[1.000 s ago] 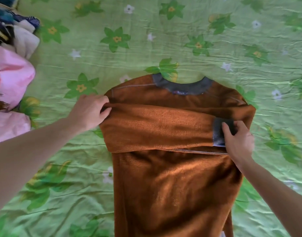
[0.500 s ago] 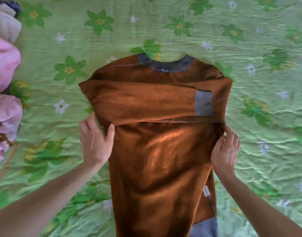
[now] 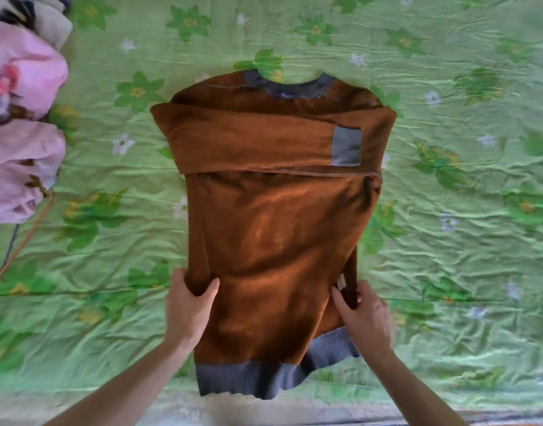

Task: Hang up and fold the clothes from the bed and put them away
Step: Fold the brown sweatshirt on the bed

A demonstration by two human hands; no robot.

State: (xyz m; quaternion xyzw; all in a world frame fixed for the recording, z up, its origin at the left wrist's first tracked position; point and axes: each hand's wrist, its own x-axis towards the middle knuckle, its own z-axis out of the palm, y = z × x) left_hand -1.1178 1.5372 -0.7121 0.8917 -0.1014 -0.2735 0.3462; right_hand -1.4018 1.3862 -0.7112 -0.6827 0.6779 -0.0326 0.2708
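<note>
A brown fleece sweater point(image 3: 273, 229) with a grey collar, cuff and hem lies flat on the green flowered bedsheet point(image 3: 448, 179). Its sleeves are folded across the chest, the grey cuff point(image 3: 346, 146) on the right. My left hand point(image 3: 188, 305) grips the sweater's left side edge low down, thumb on top and fingers tucked under. My right hand point(image 3: 364, 315) pinches the right side edge at the same height, near a small white label.
A heap of pink clothes point(image 3: 21, 118) lies at the left edge of the bed, with darker and cream garments point(image 3: 45, 16) behind it. A thin orange cord point(image 3: 24, 238) trails below the heap. The bed's near edge runs along the bottom.
Both hands have slid down from the sweater's shoulder and cuff, along its sides, to near the hem and taken hold of the edges. The view has tilted down, showing the hem.
</note>
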